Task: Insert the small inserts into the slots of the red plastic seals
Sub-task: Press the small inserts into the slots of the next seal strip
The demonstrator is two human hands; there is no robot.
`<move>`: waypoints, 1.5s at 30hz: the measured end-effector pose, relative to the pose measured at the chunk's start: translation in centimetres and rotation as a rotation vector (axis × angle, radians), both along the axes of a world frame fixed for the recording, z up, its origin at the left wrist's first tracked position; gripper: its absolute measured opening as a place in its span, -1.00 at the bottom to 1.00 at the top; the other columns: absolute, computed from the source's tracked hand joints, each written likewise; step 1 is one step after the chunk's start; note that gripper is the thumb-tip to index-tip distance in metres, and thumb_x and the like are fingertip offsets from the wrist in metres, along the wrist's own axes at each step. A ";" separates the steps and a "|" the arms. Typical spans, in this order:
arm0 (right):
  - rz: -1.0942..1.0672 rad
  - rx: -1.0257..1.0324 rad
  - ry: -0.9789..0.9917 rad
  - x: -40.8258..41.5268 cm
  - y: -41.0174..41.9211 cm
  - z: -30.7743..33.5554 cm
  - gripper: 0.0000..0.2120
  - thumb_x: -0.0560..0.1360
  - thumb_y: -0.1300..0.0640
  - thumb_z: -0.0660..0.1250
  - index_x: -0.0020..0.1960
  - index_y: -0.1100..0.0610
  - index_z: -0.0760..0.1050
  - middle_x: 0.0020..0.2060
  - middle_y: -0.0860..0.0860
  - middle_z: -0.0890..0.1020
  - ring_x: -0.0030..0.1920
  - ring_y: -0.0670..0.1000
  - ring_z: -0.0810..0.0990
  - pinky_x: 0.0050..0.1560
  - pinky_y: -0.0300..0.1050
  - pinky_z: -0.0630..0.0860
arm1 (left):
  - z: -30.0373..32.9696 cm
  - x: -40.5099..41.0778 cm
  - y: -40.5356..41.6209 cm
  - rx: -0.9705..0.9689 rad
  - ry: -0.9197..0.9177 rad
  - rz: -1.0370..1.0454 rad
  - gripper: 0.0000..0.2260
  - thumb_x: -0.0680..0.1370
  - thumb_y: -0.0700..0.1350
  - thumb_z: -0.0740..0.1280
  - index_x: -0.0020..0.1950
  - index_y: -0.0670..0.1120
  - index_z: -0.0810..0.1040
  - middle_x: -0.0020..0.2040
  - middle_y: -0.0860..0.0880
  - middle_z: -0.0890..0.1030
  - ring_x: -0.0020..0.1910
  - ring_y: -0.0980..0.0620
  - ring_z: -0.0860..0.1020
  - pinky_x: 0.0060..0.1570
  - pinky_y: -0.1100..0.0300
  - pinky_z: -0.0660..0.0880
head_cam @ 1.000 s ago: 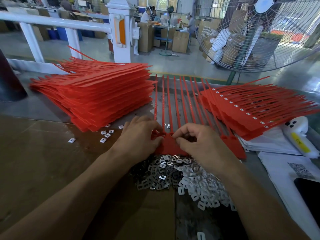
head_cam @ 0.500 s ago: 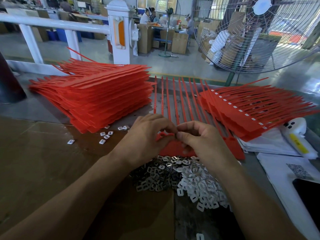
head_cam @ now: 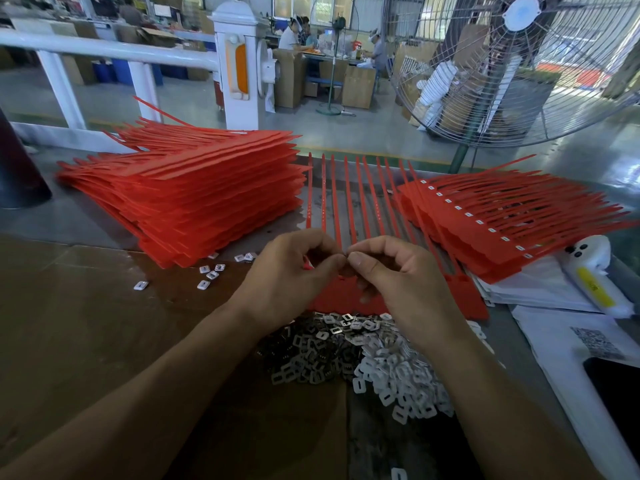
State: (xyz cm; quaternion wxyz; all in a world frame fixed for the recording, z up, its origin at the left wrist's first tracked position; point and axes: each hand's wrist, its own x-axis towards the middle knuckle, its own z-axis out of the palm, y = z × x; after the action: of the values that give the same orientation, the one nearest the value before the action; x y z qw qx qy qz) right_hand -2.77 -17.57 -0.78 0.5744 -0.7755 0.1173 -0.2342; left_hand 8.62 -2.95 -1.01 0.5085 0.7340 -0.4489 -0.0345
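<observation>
Hands meet at frame centre, raised just above the strip of red seals lying on the worktop; the left hand and right hand curl fingertip to fingertip, seemingly passing or turning a small insert, itself too small to see; the pile of inserts sits just below, probably for short reaches; filled seals stack at right, the big stack at left.

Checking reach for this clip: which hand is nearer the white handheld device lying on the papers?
Right. The right hand is at the table's middle, on the side toward the white handheld device; the left hand is beyond it, farther away.
</observation>
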 end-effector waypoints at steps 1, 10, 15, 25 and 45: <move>-0.006 -0.036 -0.009 0.0 0.1 0.0 -0.91 0.60 0.12 0.41 0.00 -0.04 0.68 -0.19 -0.07 0.73 -0.24 -0.16 0.65 -0.21 -0.27 0.58 | 0.0 -0.1 0.0 -0.005 0.039 -0.008 -0.90 0.60 -0.03 0.39 -0.10 0.06 0.66 -0.15 0.08 0.68 -0.13 0.08 0.63 -0.03 -0.08 0.56; -0.024 -0.364 -0.128 -0.1 0.5 0.3 -0.89 0.55 0.12 0.48 0.05 -0.05 0.68 -0.15 -0.23 0.70 -0.08 -0.21 0.67 -0.09 -0.42 0.52 | 0.1 0.6 0.1 -0.063 0.410 -0.132 -0.84 0.62 -0.11 0.37 -0.09 -0.12 0.69 -0.19 -0.01 0.68 -0.14 0.08 0.60 0.00 0.16 0.48; -0.139 -0.405 -0.096 -0.1 -1.6 0.2 -0.87 0.53 0.11 0.49 0.01 -0.10 0.69 -0.14 -0.27 0.70 -0.06 -0.22 0.67 -0.06 -0.41 0.53 | -0.2 0.6 0.2 0.012 0.241 -0.010 -0.81 0.62 0.07 0.35 -0.07 0.03 0.68 -0.14 0.01 0.68 -0.14 0.04 0.62 -0.08 0.04 0.54; -0.356 -0.429 0.246 -1.0 -7.0 -1.2 -0.85 0.48 0.10 0.55 -0.17 -0.14 0.64 -0.18 -0.23 0.67 -0.07 -0.22 0.62 -0.10 -0.25 0.45 | -0.7 1.0 0.5 0.376 -0.305 0.220 -0.82 0.58 0.08 0.38 0.16 0.14 0.63 0.15 0.18 0.53 0.25 0.09 0.42 0.31 0.02 0.31; -0.342 -0.507 0.376 -0.3 -6.5 -1.8 -0.92 0.49 0.07 0.53 -0.01 -0.03 0.72 -0.12 -0.18 0.69 -0.11 -0.23 0.59 -0.07 -0.20 0.50 | -1.0 1.2 0.5 0.454 -0.314 0.199 -0.78 0.58 0.13 0.36 0.21 0.15 0.60 0.14 0.18 0.50 0.24 0.11 0.39 0.32 0.05 0.29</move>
State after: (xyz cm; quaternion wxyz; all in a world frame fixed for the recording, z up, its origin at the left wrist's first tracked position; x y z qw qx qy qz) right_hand -3.05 -24.06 -2.58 0.2846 -0.8921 0.2872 -0.2017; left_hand 9.79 -2.43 -1.99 0.2565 0.8658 -0.4287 0.0299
